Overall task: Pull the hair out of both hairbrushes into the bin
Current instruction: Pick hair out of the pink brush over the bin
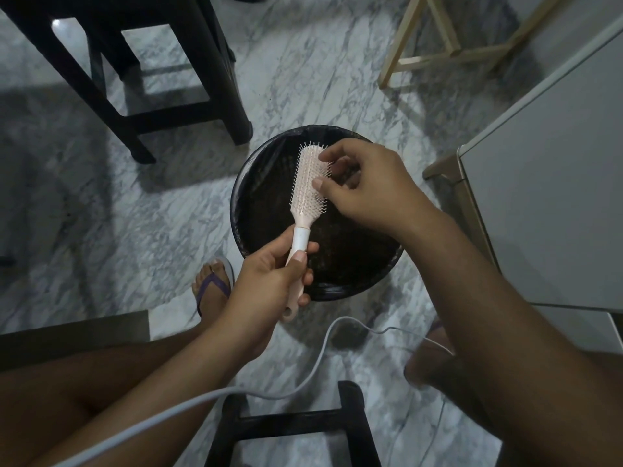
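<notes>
A pale pink hairbrush (307, 183) with a white collar on its handle is held upright over the black lined bin (337, 274). My left hand (269, 284) is wrapped around the handle. My right hand (364, 183) reaches in from the right, its thumb and forefinger pinching at the bristles on the brush head's right side. I cannot make out hair between the fingers. Only one hairbrush is in view. The bin's inside is dark.
A black stool (161, 79) stands on the marble floor at the upper left, a light wooden frame (448, 52) at the upper right. A white cabinet (546, 197) lies right of the bin. A grey cable (303, 375) crosses below my hands, above another black stool (290, 426). A sandalled foot (212, 288) rests left of the bin.
</notes>
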The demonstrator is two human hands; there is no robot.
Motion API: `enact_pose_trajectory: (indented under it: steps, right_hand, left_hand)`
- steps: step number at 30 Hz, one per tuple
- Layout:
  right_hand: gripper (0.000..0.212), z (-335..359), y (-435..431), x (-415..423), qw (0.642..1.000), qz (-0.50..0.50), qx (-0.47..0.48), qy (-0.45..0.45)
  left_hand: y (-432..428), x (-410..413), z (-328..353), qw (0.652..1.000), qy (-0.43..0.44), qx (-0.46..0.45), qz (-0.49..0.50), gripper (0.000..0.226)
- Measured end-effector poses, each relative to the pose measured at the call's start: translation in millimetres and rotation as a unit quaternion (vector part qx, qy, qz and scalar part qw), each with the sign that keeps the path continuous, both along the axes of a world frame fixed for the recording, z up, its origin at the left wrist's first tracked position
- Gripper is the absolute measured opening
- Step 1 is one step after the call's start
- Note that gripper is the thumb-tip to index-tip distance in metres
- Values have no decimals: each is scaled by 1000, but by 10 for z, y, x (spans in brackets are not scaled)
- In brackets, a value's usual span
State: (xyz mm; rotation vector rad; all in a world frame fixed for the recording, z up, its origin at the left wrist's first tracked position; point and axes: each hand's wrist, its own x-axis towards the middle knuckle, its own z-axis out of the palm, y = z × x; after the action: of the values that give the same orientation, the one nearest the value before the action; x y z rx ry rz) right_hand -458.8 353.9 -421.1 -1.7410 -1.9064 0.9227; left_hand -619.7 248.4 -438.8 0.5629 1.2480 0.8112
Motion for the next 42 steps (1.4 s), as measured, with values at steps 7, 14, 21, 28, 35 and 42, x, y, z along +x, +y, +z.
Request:
enact_pose_trajectory:
  steps: [7,14,21,28,35,42]
  right_hand:
    - [22,-37,-47,-49,999,-25,7,-34]
    - [12,-105,-65,-82,994,-89,5,70]
    - [11,251,112,101,960,-159,-39,229]
    - [44,193,-74,-48,999,-28,-34,21]
    - [13,78,-67,-26,999,-10,26,-37]
    - [13,54,-24,105,997,-58,4,49]
  left_hand:
    - [-107,22,-68,1000,24,-1,-12,46]
    - [-98,4,-83,997,-40,-53,28,41]
    - [9,9,4,983,-147,-90,61,39]
    - [23,-34,93,973,-212,-94,-17,44]
    - [-10,-74,68,974,-203,-93,-37,44]
    - [-2,-53,41,980,-154,-122,-27,41]
